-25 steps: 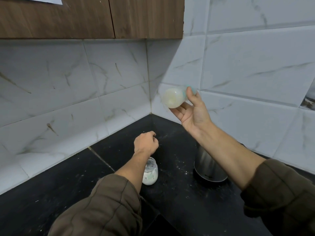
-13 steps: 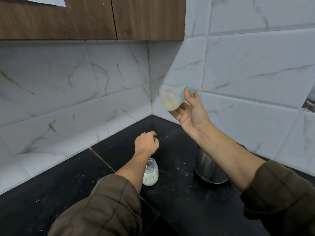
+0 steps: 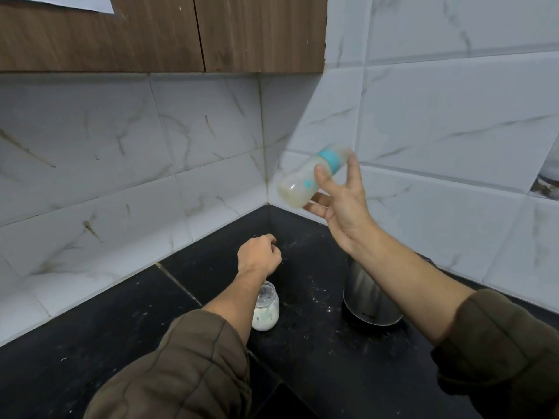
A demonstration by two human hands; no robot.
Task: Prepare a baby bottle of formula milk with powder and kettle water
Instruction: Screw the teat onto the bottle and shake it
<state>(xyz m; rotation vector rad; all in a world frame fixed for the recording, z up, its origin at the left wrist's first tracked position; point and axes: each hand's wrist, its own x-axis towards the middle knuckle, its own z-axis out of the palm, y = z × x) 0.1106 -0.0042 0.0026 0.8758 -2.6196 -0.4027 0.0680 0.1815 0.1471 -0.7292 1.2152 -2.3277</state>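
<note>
My right hand (image 3: 341,201) holds a baby bottle (image 3: 302,182) up in front of the wall corner. The bottle is tilted, its base toward me and its teal collar pointing away to the upper right, and pale milky liquid fills it. My left hand (image 3: 260,257) is a closed fist held low over the black counter (image 3: 317,373), with nothing visible in it. Just below my left forearm stands a small glass jar (image 3: 266,313) of white powder. A steel kettle (image 3: 372,300) stands on the counter under my right forearm, partly hidden by it.
White marble-look tiles form the two walls meeting in the corner behind the bottle. Brown wooden cabinets (image 3: 181,31) hang above. White specks of powder lie scattered on the counter between the jar and the kettle.
The bottle in my right hand has swung from pointing its base at me to a more sideways tilt, showing the teal collar, and my fingers have spread. My left fist has stayed put.
</note>
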